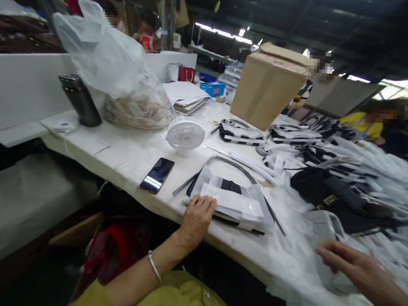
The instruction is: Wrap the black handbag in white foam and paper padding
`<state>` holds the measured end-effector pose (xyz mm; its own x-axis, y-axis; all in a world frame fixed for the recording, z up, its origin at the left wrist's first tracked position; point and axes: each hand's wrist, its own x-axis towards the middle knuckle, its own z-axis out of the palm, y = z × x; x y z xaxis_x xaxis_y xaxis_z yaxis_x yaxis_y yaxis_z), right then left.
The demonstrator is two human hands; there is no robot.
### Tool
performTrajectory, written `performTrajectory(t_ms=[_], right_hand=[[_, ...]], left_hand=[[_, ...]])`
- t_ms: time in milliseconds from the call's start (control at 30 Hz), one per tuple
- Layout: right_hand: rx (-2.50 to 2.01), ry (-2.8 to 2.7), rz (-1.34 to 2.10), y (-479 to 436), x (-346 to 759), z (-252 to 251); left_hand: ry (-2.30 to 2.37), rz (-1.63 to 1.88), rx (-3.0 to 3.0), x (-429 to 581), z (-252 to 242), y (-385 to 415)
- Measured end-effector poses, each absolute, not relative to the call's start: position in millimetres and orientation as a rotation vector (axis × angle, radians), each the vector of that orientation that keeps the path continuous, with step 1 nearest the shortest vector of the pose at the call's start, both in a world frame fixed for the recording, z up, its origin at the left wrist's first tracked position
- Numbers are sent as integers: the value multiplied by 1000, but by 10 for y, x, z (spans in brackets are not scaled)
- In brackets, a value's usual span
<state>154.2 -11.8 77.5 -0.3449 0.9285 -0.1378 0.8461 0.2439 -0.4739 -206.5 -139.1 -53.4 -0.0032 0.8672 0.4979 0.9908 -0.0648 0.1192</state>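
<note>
A black bag wrapped in white paper [232, 199] lies near the table's front edge, its dark strap looped behind it. The fingers of my left hand [197, 215] rest on the bag's near left corner, bent and close together. To the right, my right hand [343, 258] hovers by a grey-white pouch or tray [324, 226] and is slightly blurred. Its fingers are drawn together; what they hold, if anything, is too small to make out.
A phone [157, 175], a small white fan [185, 134], a dark flask [81, 101] and a plastic sack [137, 104] stand left and centre. Behind are a cardboard box [268, 85] and more wrapped bags [242, 132]. Dark bags [341, 195] pile up rightward. People sit beyond.
</note>
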Motion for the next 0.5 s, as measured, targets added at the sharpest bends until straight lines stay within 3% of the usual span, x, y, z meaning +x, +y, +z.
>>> performTrajectory(t_ms=[100, 200, 500], right_hand=[[-1350, -2608, 1065, -27, 470, 956], [-962, -2897, 1141, 41, -579, 1000], [-765, -3588, 648, 482, -1782, 576]], left_hand=[[-1952, -672, -2019, -2053, -515, -1423], [-1963, -692, -2019, -2046, -510, -1427], [-1967, -774, -1983, -2062, -570, -1389]])
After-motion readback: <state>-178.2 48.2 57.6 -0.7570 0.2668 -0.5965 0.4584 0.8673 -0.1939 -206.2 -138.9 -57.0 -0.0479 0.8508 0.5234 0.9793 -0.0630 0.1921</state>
